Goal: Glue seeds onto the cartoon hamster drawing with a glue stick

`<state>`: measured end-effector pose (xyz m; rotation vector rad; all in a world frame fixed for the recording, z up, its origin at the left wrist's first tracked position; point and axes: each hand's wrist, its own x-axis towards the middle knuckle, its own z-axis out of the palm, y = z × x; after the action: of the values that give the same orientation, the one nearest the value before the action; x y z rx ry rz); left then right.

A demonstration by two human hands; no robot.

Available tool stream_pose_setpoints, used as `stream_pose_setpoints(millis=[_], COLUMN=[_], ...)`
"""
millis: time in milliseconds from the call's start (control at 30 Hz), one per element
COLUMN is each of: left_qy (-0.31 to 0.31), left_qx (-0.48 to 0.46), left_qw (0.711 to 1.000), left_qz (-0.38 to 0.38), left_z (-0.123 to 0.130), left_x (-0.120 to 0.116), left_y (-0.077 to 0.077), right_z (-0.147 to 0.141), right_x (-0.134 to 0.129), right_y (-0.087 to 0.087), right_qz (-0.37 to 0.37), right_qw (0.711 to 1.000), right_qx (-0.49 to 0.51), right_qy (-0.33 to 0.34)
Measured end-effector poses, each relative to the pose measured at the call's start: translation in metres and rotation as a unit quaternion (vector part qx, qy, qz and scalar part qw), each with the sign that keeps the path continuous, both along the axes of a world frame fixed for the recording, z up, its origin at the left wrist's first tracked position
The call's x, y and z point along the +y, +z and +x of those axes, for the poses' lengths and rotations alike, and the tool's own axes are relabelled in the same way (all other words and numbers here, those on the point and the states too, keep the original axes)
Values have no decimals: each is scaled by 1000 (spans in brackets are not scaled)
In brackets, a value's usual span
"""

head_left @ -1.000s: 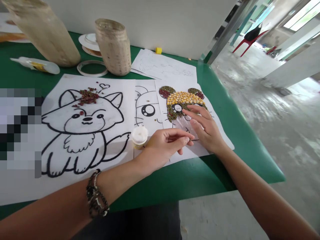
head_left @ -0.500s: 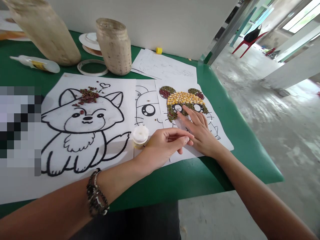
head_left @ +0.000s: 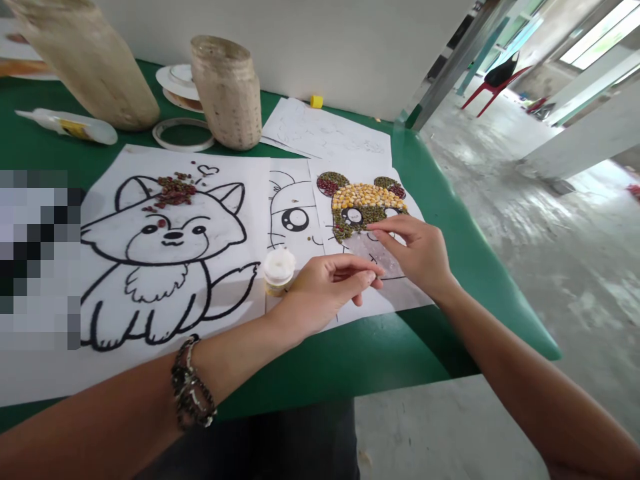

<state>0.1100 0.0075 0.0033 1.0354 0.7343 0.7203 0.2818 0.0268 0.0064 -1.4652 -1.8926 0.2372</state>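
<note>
My right hand (head_left: 425, 257) is closed in a pinch, thumb and forefinger touching the lower edge of the green beans (head_left: 371, 213) on an animal drawing (head_left: 395, 270). Whatever is between those fingertips is too small to name. Yellow corn kernels (head_left: 367, 195) cover the animal's forehead, and its ears hold red and green beans. Below the green beans, the paper has a wet-looking sheen. My left hand (head_left: 325, 290) hovers over the sheet's lower left, fingers closed together; a tiny dark speck shows at its tips, too small to make out. A small white-capped bottle (head_left: 279, 268) stands beside its wrist.
A fox drawing (head_left: 170, 280) with a heap of red and green beans (head_left: 176, 190) lies at left. Behind stand a cloudy jar (head_left: 227, 97), a taller container (head_left: 90, 67), a glue bottle (head_left: 73, 127) and a tape ring (head_left: 183, 135). The green table (head_left: 500, 307) ends at right.
My right hand has gone from spread fingers resting on the animal drawing to a pinch at the edge of the green beans. The left hand has barely moved.
</note>
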Motion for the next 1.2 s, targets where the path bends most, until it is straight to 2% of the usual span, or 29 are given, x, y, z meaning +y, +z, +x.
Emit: stream_pose_setpoints(millis=[167,433,600,667,833,1067,1200], left_qy=[0,-5,-7,-9,-11,-8,-12], left_qx=[-11,-6,-8,-7,-4,13,20], left_qw=[1000,1000,1000,1000,1000,1000,1000], left_qz=[-2,-9,-8,-6,-5,-5,-4], left_z=[-1,-2,-1,-1,-2,0,0], left_x=[0,-1,-1,0,-1,-1,-1], left_y=[-2,0,0,-1,-2,1,2], right_z=[-5,-6,-6,-5,-2,-5,-6], right_x=[12,13,15,15,15,14,15], right_y=[-6,-9,-12,-14,-18,-17,-18], right_qz=[8,10,66,101,166,160,159], right_qw=[1000,1000,991,979,942,931,935], right_qx=[-12,-23,-110,-171,-291,-326,-315], right_qy=[1,5,-32,-48,-33,-32,-26])
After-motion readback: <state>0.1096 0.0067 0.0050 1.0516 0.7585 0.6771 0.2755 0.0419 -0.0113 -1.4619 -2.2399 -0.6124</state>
